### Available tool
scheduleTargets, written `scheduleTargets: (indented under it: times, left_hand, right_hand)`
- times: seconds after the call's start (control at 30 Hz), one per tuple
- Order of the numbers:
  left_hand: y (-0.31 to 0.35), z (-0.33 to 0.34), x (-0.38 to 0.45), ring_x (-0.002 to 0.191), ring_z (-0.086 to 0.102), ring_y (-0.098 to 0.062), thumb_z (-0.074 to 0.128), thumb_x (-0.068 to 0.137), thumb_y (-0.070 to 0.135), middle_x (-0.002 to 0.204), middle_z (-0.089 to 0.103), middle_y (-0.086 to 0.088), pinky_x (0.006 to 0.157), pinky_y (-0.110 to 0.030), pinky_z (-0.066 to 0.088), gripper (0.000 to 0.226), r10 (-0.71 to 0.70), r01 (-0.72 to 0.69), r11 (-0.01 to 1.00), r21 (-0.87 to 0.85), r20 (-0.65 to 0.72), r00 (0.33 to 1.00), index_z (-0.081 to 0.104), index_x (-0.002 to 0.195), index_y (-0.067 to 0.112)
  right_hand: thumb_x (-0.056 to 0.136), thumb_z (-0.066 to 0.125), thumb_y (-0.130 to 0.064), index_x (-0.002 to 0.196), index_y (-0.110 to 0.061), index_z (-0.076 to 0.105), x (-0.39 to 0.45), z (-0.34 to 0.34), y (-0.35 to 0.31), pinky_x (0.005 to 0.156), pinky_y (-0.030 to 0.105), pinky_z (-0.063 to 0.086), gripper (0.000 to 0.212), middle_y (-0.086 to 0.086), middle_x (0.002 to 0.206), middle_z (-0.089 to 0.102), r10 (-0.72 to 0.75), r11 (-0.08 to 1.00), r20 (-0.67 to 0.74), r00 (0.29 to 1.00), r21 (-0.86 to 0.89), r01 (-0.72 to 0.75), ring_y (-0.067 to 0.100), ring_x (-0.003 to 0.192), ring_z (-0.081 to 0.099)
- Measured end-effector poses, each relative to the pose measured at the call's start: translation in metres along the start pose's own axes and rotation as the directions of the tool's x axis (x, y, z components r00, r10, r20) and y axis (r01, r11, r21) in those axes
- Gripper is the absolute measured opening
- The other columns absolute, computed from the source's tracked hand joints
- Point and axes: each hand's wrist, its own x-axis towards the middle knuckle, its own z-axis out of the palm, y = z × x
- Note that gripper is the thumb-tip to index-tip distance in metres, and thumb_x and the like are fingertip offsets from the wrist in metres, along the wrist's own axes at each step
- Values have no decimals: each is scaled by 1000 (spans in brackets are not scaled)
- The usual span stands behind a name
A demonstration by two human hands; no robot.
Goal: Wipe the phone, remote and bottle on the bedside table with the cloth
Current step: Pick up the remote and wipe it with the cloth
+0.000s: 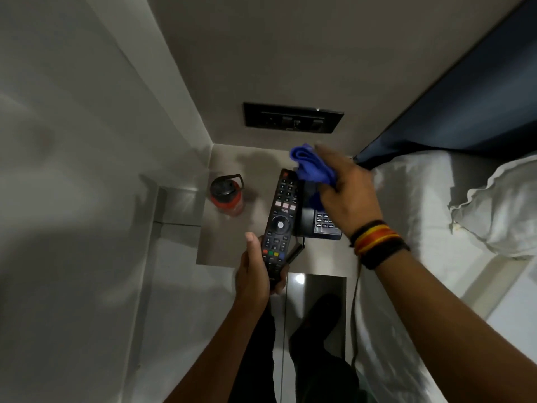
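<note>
My left hand point(254, 274) grips the lower end of a long black remote point(280, 219), held buttons-up above the bedside table point(220, 251). My right hand point(345, 193), with bands at the wrist, holds a bunched blue cloth point(312, 165) just right of the remote's top end. Under that hand sits a dark desk phone point(322, 223); only its keypad and front edge show. A red bottle point(228, 196) with a black lid and loop handle stands upright on the table's left side.
A black switch panel point(293, 118) is on the wall behind the table. A bed with white sheets and a pillow point(499, 205) lies along the right. A dark cable point(355, 315) hangs down beside the bed. The wall closes in on the left.
</note>
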Motion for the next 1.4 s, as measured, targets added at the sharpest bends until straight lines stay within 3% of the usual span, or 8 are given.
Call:
scheduleTargets:
  times: [0.23,0.33,0.53,0.7,0.8,0.93,1.1,1.4]
  left_hand:
    - [21,6,16,74,80,-12,16,69,101,82,83,9,58,-27,63,93,-50,49,994,-94,-15,999,78,101,39]
    - [20,-4,19,94,83,-17,11,71,94,101,87,-3,68,-23,65,107,-86,85,987,-137,-4,996,77,115,22]
    - [14,-4,24,47,60,-21,9,63,106,68,67,-13,45,-24,44,117,-65,84,991,-103,175,982,74,111,22]
    - [33,1,35,112,70,-32,12,64,102,121,72,-9,81,-47,59,98,-157,162,973,-164,39,987,78,103,40]
    - [36,-3,44,100,81,-22,9,68,94,99,85,-4,85,-41,59,102,-187,188,980,-62,29,982,78,102,27]
    - [27,-6,52,94,83,-20,-2,88,90,100,86,-8,82,-33,65,106,-259,263,964,-43,85,962,78,115,24]
    - [20,0,62,128,66,-50,-1,91,87,135,72,-26,115,-72,45,111,-291,293,956,-15,98,952,65,143,15]
    - [-1,-4,98,92,76,-26,39,107,66,105,81,-12,80,-37,56,60,-379,376,921,102,11,925,77,112,20]
  right_hand:
    - [88,57,-8,155,-23,12,-83,47,-2,120,35,18,83,-5,162,-4,-89,933,468,879,-271,238,14,147,-8]
    - [87,55,-11,153,-28,26,-108,41,5,119,39,28,74,-4,164,15,-111,948,552,826,-191,255,14,150,10]
    - [77,63,8,142,-23,47,-55,30,2,114,38,30,74,-6,149,41,-53,995,86,995,-85,60,18,140,38]
    - [81,65,-5,154,-27,17,-75,62,5,119,39,3,90,-5,163,4,-124,898,495,860,-312,309,19,146,-10]
    - [62,80,-5,142,-14,47,-102,56,4,107,54,42,87,9,152,44,-205,857,534,821,-307,413,39,140,35]
    - [71,77,-4,133,-20,60,-109,43,14,110,55,38,67,1,146,53,-260,838,597,759,-252,484,32,142,36]
    - [73,71,8,134,-21,57,-82,21,22,113,51,35,69,-4,146,49,-141,957,296,945,-205,207,23,141,39]
    - [80,68,-1,124,-24,66,-106,38,32,117,43,30,50,-5,141,57,-31,983,494,869,-141,115,11,139,33]
